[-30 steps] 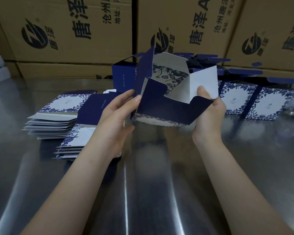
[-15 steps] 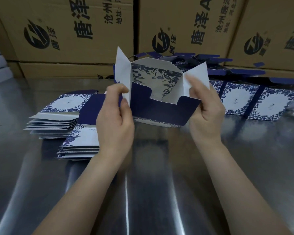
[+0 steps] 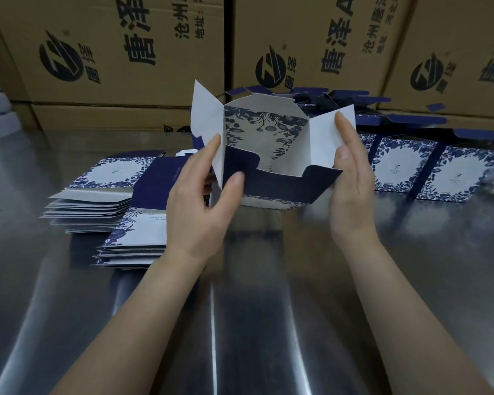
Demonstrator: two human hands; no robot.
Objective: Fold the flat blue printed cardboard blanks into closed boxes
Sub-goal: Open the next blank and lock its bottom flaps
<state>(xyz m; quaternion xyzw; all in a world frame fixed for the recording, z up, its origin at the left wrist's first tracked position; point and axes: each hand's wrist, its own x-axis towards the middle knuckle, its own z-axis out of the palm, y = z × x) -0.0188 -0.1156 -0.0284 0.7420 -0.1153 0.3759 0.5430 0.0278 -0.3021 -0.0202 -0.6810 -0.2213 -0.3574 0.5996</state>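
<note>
I hold a half-folded blue floral box (image 3: 268, 132) in the air above the steel table, its open end facing me. Two white side flaps stand spread out to the left and right, and a notched navy flap lies along the near edge. My left hand (image 3: 194, 212) pinches the box's left corner, index finger on the left white flap and thumb on the navy flap. My right hand (image 3: 351, 195) presses straight fingers flat against the right white flap. Two stacks of flat blanks (image 3: 97, 203) (image 3: 137, 243) lie to the left of my left hand.
Closed floral boxes (image 3: 397, 166) stand in a row at the right, with open-topped navy boxes (image 3: 354, 95) behind the one I hold. Big brown printed cartons (image 3: 126, 52) wall off the back. The shiny steel table (image 3: 268, 309) stretches toward me under my forearms.
My left hand has uncurled from the left flap, and its thumb now sits on the navy flap. My right fingers have straightened against the right flap. The box stays at about the same height.
</note>
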